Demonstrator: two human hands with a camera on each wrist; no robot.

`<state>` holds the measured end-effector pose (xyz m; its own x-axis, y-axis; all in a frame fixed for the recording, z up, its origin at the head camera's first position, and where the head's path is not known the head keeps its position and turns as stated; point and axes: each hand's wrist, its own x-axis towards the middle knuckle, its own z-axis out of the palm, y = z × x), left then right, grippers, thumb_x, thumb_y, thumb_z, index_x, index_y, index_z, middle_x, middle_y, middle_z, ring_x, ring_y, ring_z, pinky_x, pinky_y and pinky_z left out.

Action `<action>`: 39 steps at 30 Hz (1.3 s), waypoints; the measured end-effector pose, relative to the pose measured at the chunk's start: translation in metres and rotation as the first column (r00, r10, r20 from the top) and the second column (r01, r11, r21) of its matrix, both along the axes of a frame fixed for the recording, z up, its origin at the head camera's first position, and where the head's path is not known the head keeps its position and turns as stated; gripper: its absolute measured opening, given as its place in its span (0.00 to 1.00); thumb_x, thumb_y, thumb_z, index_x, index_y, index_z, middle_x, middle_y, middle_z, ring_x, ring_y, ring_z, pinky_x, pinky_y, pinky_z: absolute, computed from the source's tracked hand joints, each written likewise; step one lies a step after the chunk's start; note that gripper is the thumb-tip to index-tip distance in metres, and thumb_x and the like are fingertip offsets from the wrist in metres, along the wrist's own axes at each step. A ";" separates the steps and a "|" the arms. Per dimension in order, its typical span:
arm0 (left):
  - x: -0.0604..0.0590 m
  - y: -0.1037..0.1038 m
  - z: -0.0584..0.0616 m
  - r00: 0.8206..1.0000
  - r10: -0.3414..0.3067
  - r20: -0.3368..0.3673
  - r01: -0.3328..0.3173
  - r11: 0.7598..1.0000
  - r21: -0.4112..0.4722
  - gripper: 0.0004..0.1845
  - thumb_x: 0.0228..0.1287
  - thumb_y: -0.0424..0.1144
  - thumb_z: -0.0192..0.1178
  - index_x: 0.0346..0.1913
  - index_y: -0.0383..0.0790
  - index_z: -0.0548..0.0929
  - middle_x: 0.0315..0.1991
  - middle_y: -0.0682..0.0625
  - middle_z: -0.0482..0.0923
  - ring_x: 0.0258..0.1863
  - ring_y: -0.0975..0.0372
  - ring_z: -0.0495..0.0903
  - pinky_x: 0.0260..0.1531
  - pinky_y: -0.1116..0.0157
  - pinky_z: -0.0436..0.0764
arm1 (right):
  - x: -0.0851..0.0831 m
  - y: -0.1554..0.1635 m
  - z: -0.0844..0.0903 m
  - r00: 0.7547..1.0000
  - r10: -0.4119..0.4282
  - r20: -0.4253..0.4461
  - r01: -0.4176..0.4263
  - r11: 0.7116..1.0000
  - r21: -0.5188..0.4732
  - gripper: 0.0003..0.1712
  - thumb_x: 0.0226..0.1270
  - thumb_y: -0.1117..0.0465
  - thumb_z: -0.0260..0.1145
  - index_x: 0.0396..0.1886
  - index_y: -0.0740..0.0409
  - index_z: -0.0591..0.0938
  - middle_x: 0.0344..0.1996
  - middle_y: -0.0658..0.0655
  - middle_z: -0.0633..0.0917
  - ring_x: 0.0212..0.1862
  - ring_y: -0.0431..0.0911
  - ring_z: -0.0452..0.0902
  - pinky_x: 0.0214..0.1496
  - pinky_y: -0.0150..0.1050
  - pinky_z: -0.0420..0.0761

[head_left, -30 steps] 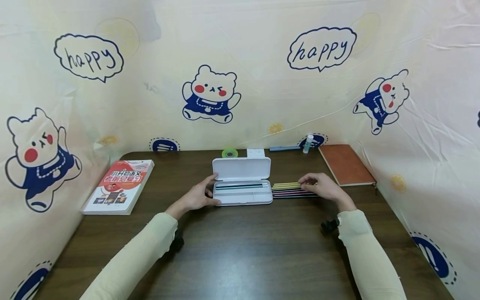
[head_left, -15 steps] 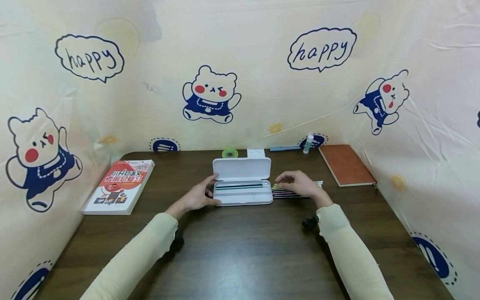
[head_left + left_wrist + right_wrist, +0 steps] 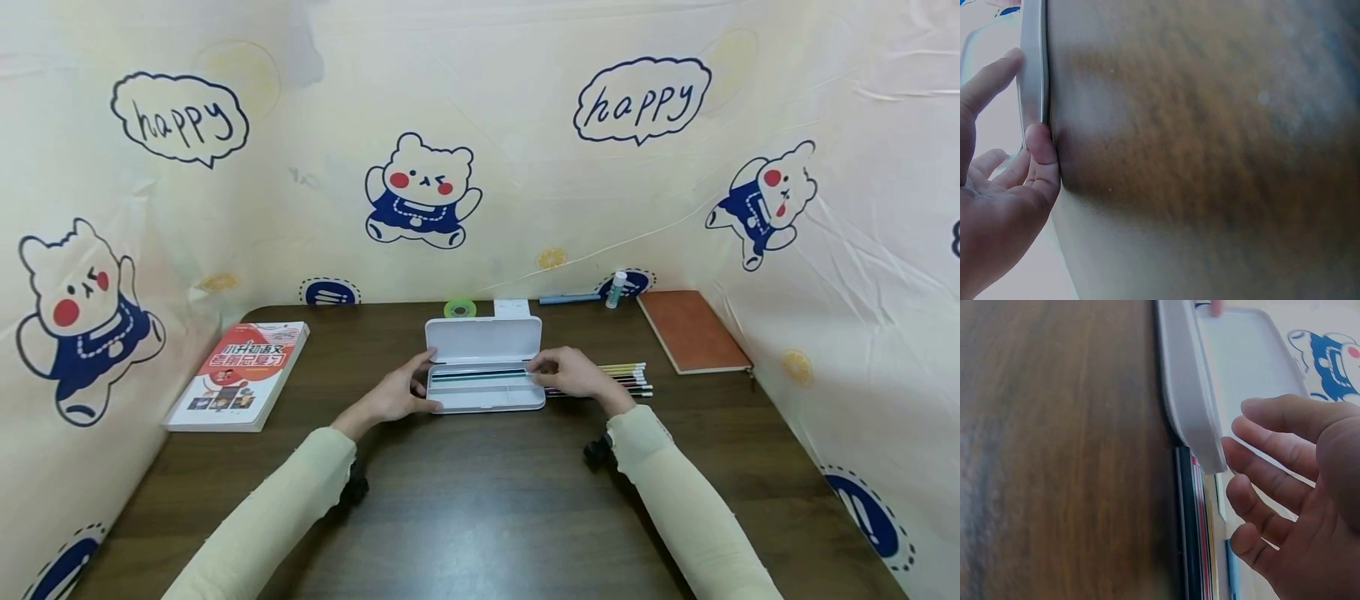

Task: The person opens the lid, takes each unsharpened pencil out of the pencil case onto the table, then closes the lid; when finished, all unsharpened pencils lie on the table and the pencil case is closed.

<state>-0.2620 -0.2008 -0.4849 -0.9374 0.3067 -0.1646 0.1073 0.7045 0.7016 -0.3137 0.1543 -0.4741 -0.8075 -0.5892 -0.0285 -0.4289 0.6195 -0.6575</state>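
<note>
A white pencil case (image 3: 487,401) lies with its lid raised in the middle of the table. Inside it, dark green pencils (image 3: 480,376) lie along the back compartment. My left hand (image 3: 390,393) grips the left end of the case, fingers at its side and thumb by the front corner. My right hand (image 3: 573,372) is at the case's right end, fingertips over its rim near the pencil ends. In the right wrist view its fingers are loosely bent, with nothing visible between them. Beneath that hand, a row of several pencils (image 3: 633,377) lies beside the case, partly hidden.
A thick book (image 3: 236,375) lies at the left and a brown notebook (image 3: 693,331) at the back right. Along the back edge are a green tape roll (image 3: 460,308), a white block (image 3: 512,308), a blue pen-like stick (image 3: 570,298) and a glue stick (image 3: 616,290).
My right hand has moved left, from the far part of the pencil row to the right end of the case. My left hand stays at the case's left end.
</note>
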 end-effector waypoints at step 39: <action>-0.003 -0.002 -0.003 1.000 -0.011 -0.013 0.011 1.000 0.003 0.55 0.57 0.46 0.74 0.80 0.51 0.49 0.72 0.41 0.67 0.44 0.59 0.77 0.46 0.62 0.75 | 0.001 -0.026 -0.006 0.997 0.043 -0.070 -0.032 0.988 0.153 0.05 0.64 0.63 0.70 0.38 0.50 0.89 0.34 0.48 0.87 0.37 0.40 0.77 0.44 0.38 0.77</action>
